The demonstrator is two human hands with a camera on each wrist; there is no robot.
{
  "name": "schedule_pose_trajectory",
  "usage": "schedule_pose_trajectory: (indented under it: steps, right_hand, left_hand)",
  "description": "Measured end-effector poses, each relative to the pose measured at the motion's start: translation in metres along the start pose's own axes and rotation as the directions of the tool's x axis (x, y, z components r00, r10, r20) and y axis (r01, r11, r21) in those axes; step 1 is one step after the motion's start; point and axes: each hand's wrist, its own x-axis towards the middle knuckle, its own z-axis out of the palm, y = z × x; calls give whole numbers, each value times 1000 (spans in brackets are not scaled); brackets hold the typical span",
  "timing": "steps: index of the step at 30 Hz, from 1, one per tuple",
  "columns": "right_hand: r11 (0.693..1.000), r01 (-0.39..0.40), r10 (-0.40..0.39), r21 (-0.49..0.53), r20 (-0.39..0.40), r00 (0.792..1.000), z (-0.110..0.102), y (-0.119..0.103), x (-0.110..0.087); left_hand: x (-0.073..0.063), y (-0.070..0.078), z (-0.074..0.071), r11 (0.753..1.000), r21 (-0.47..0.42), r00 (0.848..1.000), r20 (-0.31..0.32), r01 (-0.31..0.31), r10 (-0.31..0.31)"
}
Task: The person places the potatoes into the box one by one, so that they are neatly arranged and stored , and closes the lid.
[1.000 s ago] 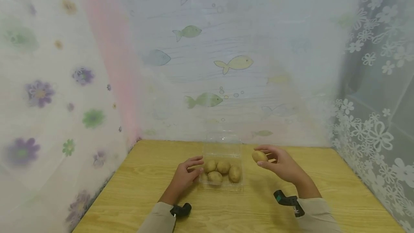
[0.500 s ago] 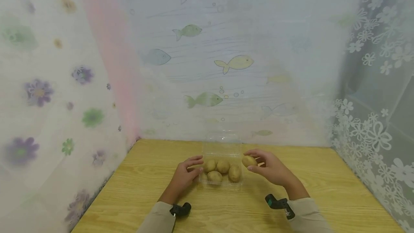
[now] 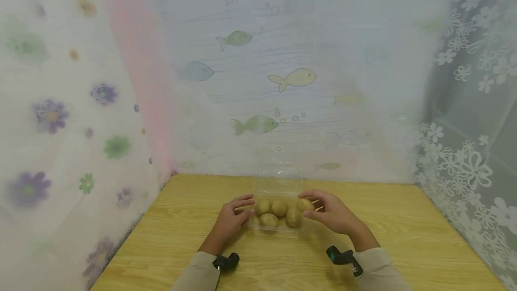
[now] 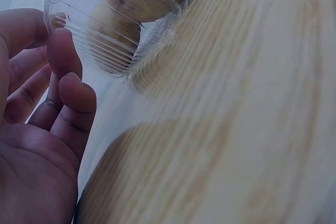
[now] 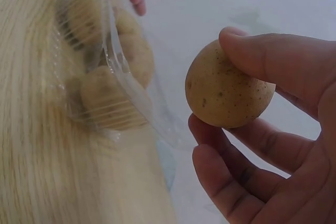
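Observation:
My right hand (image 3: 336, 215) grips a potato (image 3: 305, 205) between thumb and fingers, at the right rim of a clear plastic clamshell box (image 3: 278, 186). In the right wrist view this speckled, pale brown potato (image 5: 223, 90) appears apart from the box wall. Several potatoes (image 3: 279, 208) lie inside the box, whose lid stands up at the back. My left hand (image 3: 231, 222) is at the box's left side. Seen from the left wrist, its fingertips pinch the box rim (image 4: 51, 1), with ribbed wall and potatoes (image 4: 113, 35) beyond.
A wood-grain table (image 3: 194, 192) bears the box near its back edge. Behind it hangs a pale curtain (image 3: 347, 57) with printed fish. Flower-patterned sheets (image 3: 72, 147) flank both sides. Black wrist mounts (image 3: 226, 262) sit on both sleeves.
My right hand has moved left with the potato, from beside the box to its right rim. My left hand stays where it was, and the potatoes inside have not visibly moved.

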Motion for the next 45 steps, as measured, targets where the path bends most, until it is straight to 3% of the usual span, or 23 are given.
schedule_pose_trajectory:
  steps: [14,19,33,45]
  right_hand:
    - [1000,-23,22,20,51,998,10,2,3]
    - [999,-33,34,-20,45,998,14,2,6]
    - [996,33,-30,-88,28,999,22,-5,11]
    - [992,64,-57,-109,68,996,31,-6,13]
  left_hand:
    - [-1,6,1,1000,6,1000,-2,7,-7]
    - [1,5,0,1000,6,1000,-3,2,-2]
    - [8,-1,-4,1000,-11,1000,-2,19,-19]
    - [9,-3,-5,1000,-2,1000,5,10,-10]
